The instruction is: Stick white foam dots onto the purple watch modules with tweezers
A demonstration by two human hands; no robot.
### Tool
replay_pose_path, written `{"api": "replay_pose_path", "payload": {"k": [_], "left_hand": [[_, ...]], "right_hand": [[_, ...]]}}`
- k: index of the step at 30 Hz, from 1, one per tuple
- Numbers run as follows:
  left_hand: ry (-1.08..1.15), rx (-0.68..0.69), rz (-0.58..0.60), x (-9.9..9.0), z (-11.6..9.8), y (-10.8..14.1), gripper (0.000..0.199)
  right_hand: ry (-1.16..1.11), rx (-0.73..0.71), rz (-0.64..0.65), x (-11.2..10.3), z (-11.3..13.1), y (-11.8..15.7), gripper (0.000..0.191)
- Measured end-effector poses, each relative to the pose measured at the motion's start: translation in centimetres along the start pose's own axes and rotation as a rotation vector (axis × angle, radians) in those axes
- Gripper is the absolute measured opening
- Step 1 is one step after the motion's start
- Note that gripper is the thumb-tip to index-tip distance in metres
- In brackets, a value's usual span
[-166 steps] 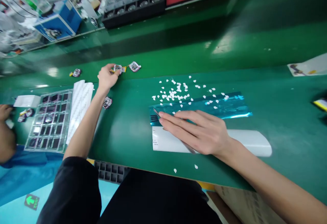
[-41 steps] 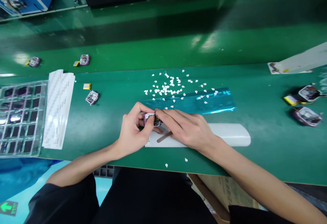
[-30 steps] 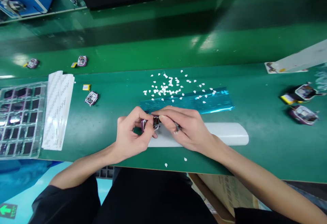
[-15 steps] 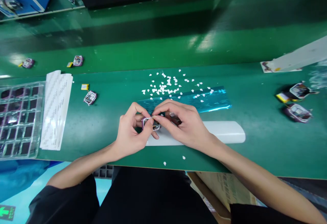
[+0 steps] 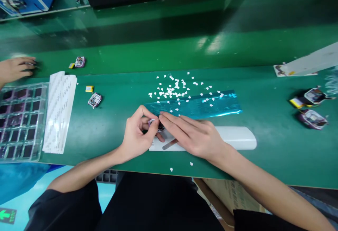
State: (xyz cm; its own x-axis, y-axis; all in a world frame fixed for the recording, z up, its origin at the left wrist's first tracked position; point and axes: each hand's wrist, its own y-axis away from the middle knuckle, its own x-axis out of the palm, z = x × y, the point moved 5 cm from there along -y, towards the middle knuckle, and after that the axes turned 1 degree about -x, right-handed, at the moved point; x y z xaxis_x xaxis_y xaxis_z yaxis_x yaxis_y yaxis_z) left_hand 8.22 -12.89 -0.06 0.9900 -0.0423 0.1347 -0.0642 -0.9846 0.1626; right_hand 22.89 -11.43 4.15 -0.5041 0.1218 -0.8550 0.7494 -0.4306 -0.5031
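My left hand (image 5: 139,132) pinches a small watch case (image 5: 152,122) with a purple rim and an open face showing electronics. My right hand (image 5: 194,134) is closed, its fingertips against the top right of that case. From under the right palm a flat metal tool (image 5: 170,144) sticks out toward the lower left; it looks like the end of tweezers, and the rest is hidden by the hand. Below the hands lies a white rounded board (image 5: 236,138). Just beyond them is a blue film strip (image 5: 221,107) with small white stickers (image 5: 170,92) scattered on and behind it.
To the left are an open watch case (image 5: 95,100), a yellow battery (image 5: 89,89), white paper strips (image 5: 59,115) and a compartment tray (image 5: 23,150). A co-worker's hand (image 5: 18,69) reaches in at far left. At right are more watch cases (image 5: 313,119) and a white bracket (image 5: 303,65).
My right fingers have straightened and lowered over the watch case, and the metal tool now shows beneath them. A co-worker's hand has come in at far left, over a case there.
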Motion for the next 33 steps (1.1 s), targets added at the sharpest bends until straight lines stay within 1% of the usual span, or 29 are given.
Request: {"api": "replay_pose_path", "payload": {"k": [2,4,6,8,11,13,15,16,18,20,22,24,26,28,29,30,31,33], "left_hand": [[-0.014,0.019,0.013,0.1,0.0,0.1,0.017],[-0.049,0.044,0.027,0.1,-0.1,0.3,0.016],[-0.089,0.071,0.028,0.2,-0.2,0.4,0.015],[-0.11,0.088,0.019,0.2,-0.2,0.5,0.014],[-0.12,0.099,0.003,0.2,-0.1,0.6,0.014],[-0.134,0.104,-0.012,0.1,-0.2,0.5,0.014],[-0.142,0.105,-0.023,0.1,-0.3,0.5,0.015],[-0.139,0.102,-0.026,0.1,-0.3,0.4,0.016],[-0.117,0.087,-0.028,0.0,-0.4,0.3,0.017],[-0.101,0.061,-0.027,-0.1,-0.4,0.1,0.016],[-0.104,0.025,-0.029,-0.1,-0.2,0.0,0.015],[-0.103,-0.015,-0.029,-0.2,0.0,-0.2,0.014],[-0.08,-0.044,-0.028,-0.2,0.2,-0.4,0.016],[-0.056,-0.048,-0.025,-0.3,0.2,-0.5,0.019],[-0.047,-0.041,-0.022,-0.3,0.1,-0.5,0.021],[-0.041,-0.028,-0.02,-0.3,0.0,-0.5,0.022],[-0.037,-0.011,-0.017,-0.3,-0.2,-0.4,0.023],[-0.035,0.029,-0.009,-0.3,-0.4,-0.3,0.025]], "right_hand": [[-0.248,0.13,-0.036,-0.1,-0.8,-0.1,0.027],[-0.545,0.327,-0.043,0.4,-1.8,-0.3,0.021],[-0.754,0.525,0.017,1.3,-2.6,-0.3,0.018],[-0.912,0.674,0.095,2.2,-2.9,-0.2,0.021],[-1.145,0.811,0.155,3.1,-3.0,-0.1,0.026],[-1.249,0.84,0.156,3.3,-2.9,-0.1,0.028],[-1.26,0.816,0.127,3.2,-2.9,-0.2,0.03],[-1.21,0.785,0.096,3.1,-3.0,-0.2,0.028],[-0.983,0.646,0.016,2.4,-3.0,-0.3,0.02],[-0.665,0.439,-0.041,1.6,-2.6,-0.3,0.016],[-0.406,0.266,-0.029,1.2,-2.0,-0.2,0.024],[-0.23,0.174,0.02,1.3,-1.5,0.0,0.031],[-0.067,0.092,0.06,1.2,-0.9,0.2,0.034],[0.069,-0.002,0.052,1.1,-0.2,0.3,0.033],[0.096,-0.031,0.036,0.9,0.0,0.3,0.032],[0.079,-0.03,0.017,0.8,0.1,0.3,0.032],[0.01,0.007,-0.008,0.7,0.0,0.3,0.032],[-0.238,0.182,-0.057,0.7,-0.8,0.1,0.03]]}}
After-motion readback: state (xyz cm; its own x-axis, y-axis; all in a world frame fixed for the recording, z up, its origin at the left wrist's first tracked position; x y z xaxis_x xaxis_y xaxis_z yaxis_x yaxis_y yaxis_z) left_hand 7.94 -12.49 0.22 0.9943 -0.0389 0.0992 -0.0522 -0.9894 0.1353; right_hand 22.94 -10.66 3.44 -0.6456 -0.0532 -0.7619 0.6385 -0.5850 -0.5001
